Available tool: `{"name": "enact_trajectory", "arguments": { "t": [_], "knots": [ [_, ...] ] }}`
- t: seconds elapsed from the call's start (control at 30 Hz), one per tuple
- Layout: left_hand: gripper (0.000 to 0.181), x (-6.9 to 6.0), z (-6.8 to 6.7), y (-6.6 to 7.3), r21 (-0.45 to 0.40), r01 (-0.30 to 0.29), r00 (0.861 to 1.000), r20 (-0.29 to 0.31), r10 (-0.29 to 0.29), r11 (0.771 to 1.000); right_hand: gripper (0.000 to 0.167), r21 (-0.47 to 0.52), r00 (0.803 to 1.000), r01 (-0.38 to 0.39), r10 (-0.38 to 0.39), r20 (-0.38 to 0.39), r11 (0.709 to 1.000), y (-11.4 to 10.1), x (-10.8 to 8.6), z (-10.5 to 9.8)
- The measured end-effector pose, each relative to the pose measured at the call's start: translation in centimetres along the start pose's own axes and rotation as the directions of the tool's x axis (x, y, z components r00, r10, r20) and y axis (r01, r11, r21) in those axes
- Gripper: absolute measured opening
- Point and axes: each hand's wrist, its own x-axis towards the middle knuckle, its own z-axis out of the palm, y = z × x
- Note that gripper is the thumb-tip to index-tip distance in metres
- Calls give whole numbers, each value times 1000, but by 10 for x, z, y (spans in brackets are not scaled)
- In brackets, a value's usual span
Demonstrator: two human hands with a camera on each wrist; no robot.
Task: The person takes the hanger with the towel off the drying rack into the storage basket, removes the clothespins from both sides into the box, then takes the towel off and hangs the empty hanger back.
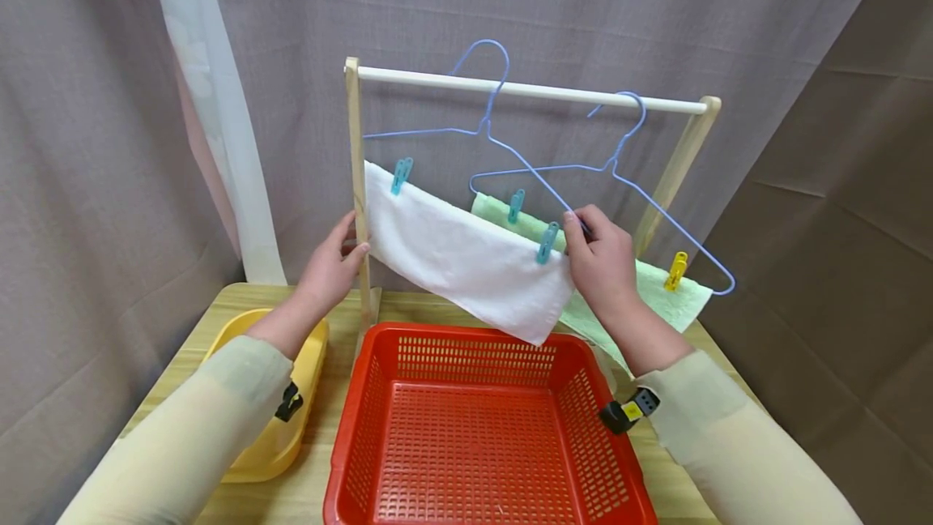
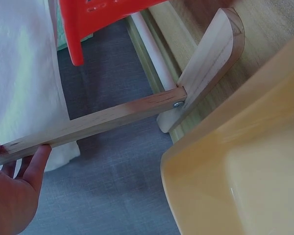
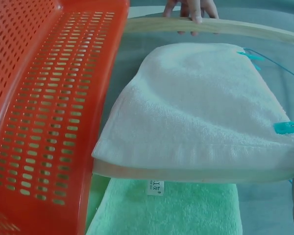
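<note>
My left hand point(image 1: 331, 270) holds the left wooden post point(image 2: 93, 122) of a small drying rack, thumb on one side and fingers on the other. With my right hand point(image 1: 603, 258) I grip the lower right end of a blue wire hanger point(image 1: 525, 162), whose hook is over the rack's white rod point(image 1: 554, 92). From this hanger hangs a white towel point(image 1: 459, 249), with teal clothespins point(image 1: 402, 175) on its upper edge. Behind it to the right, a green towel point(image 1: 666, 310) hangs on a second blue hanger point(image 1: 656, 205) with a teal clothespin point(image 1: 516, 206) and a yellow clothespin point(image 1: 676, 271).
A red perforated basket point(image 1: 477, 420) stands on the wooden table point(image 1: 207, 330) in front of the rack. Left of it sits a yellow tub point(image 1: 313, 363), partly behind my left forearm. Grey curtains point(image 1: 291, 6) hang behind and at the sides.
</note>
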Motion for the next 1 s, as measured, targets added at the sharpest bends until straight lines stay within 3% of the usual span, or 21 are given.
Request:
{"name": "enact_trajectory", "arguments": {
  "t": [0.53,0.8,1.0],
  "knots": [
    [66,-3,0,0,25,-6,1000,-23,7,1000,29,-51,997,-27,23,-70,998,17,-10,-34],
    [61,-8,-1,0,95,-39,995,-92,48,995,30,-50,994,-54,49,-100,997,23,-20,-51],
    [49,-18,-7,4,86,-85,985,-142,96,993,30,-59,994,-69,63,-93,996,23,-31,-62]
  ]
}}
